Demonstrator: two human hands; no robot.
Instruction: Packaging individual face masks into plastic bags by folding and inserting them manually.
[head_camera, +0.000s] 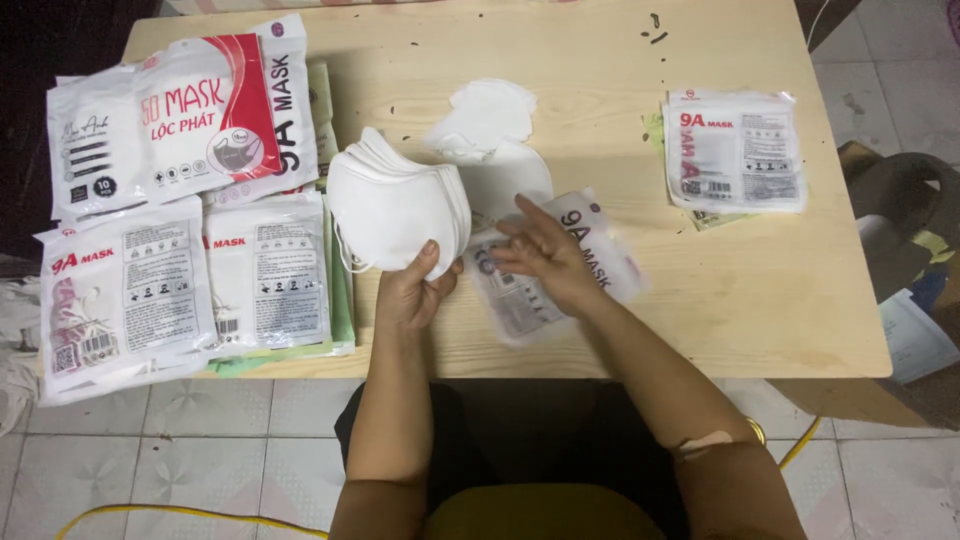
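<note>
The left hand (412, 290) pinches a stack of white face masks (396, 208), upright near the table's (780, 300) front edge. The right hand (545, 255), fingers extended, presses a clear mask pouch (560, 265), its long axis running diagonally toward the far-right corner.

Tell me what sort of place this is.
Probably a home packing spot: a wooden table on tiled floor, filled mask packets piled on it, the left hand holding white masks.
</note>
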